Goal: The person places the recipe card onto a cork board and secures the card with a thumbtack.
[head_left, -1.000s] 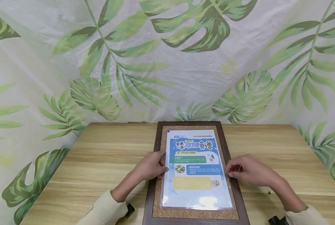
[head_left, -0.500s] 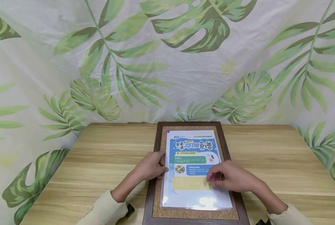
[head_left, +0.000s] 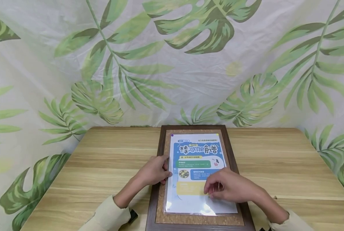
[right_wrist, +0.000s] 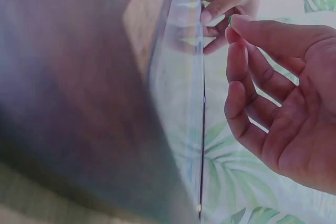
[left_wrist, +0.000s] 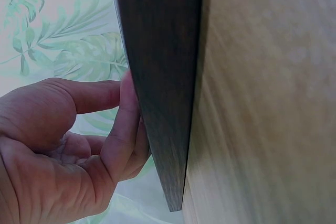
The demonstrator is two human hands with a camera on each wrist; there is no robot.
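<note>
A laminated poster point(head_left: 186, 205) with blue, green and yellow panels lies on a cork board with a dark wooden frame point(head_left: 153, 205). My left hand point(head_left: 153, 170) rests at the poster's left edge, thumb and fingertips touching its surface; in the left wrist view, the left hand point(left_wrist: 58, 145) is at the side of the frame. Over the poster's lower right part, my right hand point(head_left: 229, 186) is held with bent fingers. The right wrist view shows it pinching a tiny green pushpin point(right_wrist: 230, 20) between thumb and index finger, a little off the sheet.
A purple pin point(head_left: 172, 135) sits at the poster's top left corner, a yellow pin point(head_left: 217, 134) at its top right. The board lies on a wood-grain table point(head_left: 111, 144). Behind stands a leaf-patterned cloth point(head_left: 195, 86). A small dark speck point(head_left: 275, 197) is right of the board.
My right hand has moved left from the right side of the frame to over the lower part of the poster. The left hand has stayed at the poster's left edge.
</note>
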